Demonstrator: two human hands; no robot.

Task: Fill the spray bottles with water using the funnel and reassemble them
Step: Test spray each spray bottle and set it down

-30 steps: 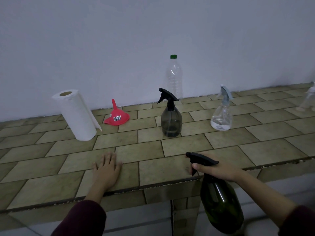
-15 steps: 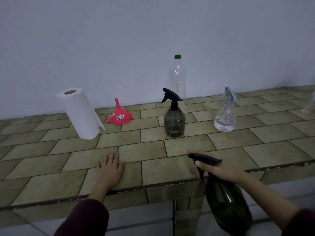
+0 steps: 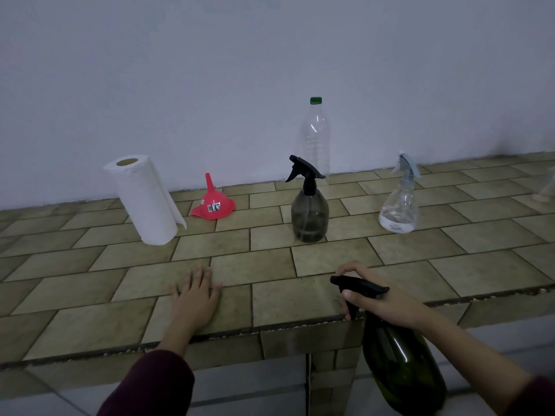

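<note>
My right hand (image 3: 381, 301) grips the neck of a dark green spray bottle (image 3: 402, 367) just under its black trigger head; the bottle hangs in front of the counter's front edge, below its top. My left hand (image 3: 196, 298) lies flat, fingers straight, on the tiled counter (image 3: 270, 265). A smoky grey spray bottle (image 3: 309, 211) with a black head stands mid-counter. A clear spray bottle (image 3: 399, 205) with a pale blue head stands to its right. A red funnel (image 3: 213, 202) sits mouth down near the wall. A tall clear plastic bottle (image 3: 314, 139) with a green cap stands behind the grey one.
A white paper towel roll (image 3: 144, 202) stands at the left beside the funnel. Part of another pale bottle (image 3: 548, 187) shows at the far right edge. A plain wall backs the counter.
The view has shifted a little, so everything sits slightly further right in frame. My right hand still holds the green bottle at the counter's edge. My left hand stays flat.
</note>
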